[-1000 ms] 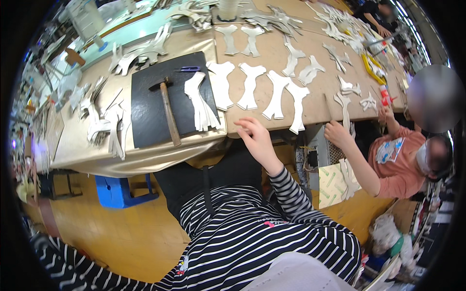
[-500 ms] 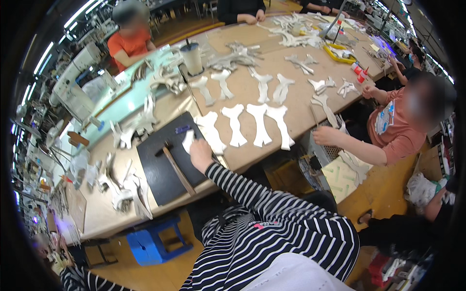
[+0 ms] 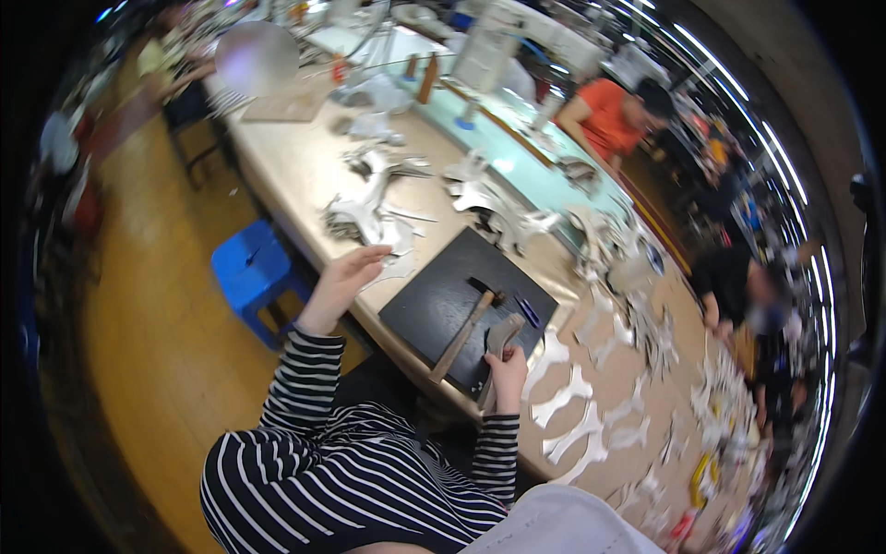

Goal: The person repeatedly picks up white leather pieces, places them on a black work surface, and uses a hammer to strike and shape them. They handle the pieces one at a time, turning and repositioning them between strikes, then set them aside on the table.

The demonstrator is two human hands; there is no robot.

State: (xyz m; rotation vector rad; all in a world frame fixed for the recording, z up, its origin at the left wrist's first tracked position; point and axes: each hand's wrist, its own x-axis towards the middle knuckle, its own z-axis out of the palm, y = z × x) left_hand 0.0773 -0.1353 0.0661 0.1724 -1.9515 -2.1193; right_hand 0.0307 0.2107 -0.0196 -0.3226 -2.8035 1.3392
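My right hand (image 3: 508, 374) is closed on a curved grey-beige cut piece (image 3: 502, 332) at the near right edge of a black square board (image 3: 434, 300). On the board lie a wooden-handled hammer (image 3: 463, 334) and a small purple-blue tool (image 3: 528, 312). Over the table's near edge, my left hand (image 3: 337, 286) has its fingers stretched beside a loose pile of white cut pieces (image 3: 365, 217). I see nothing held in it. White pieces with flared ends (image 3: 563, 395) lie in rows right of the board.
A blue stool (image 3: 247, 268) stands on the floor left of the table. Behind the board are more piled pieces (image 3: 498, 208) and a pale green glass-like surface (image 3: 503, 138). A person in orange (image 3: 604, 120) sits across; another in black (image 3: 729, 286) is farther right.
My view has swung left, turning the table in the picture. My left hand has come up to the pile from low at the left. My right hand still holds a piece by the board.
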